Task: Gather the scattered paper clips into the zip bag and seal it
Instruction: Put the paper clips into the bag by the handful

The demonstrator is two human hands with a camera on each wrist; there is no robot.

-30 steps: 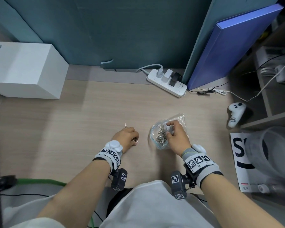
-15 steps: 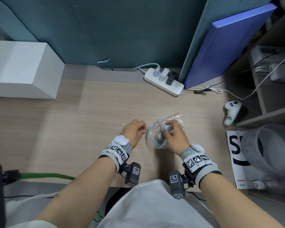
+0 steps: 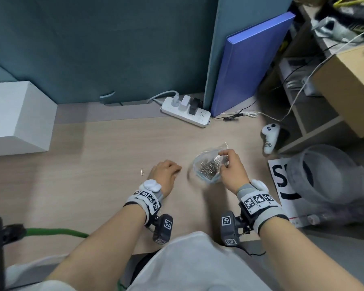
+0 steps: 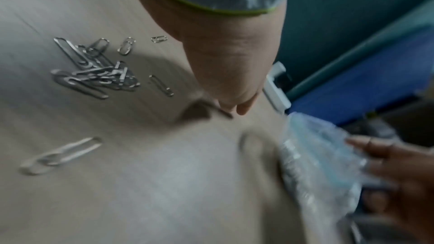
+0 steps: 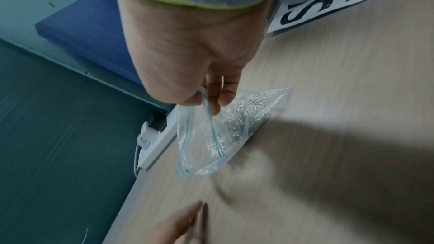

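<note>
Clips (image 4: 94,73) lie loose behind left grip (image 3: 164,175), fingers curled; right grip (image 3: 232,171) pinches bag (image 3: 206,166).

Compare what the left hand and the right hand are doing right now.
The left hand lies knuckles-up low over the light wooden desk, beside the clear plastic zip bag; the right hand pinches that bag's rim, holding its mouth open. The left hand pinches a silver paper clip. Both wear marker wristbands.

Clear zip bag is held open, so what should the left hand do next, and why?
Probably carry its pinched clip to the bag mouth and drop it in. The right hand holds the clear plastic zip bag open, the left hand is beside it, and silver paper clips remain on the wooden desk.
</note>
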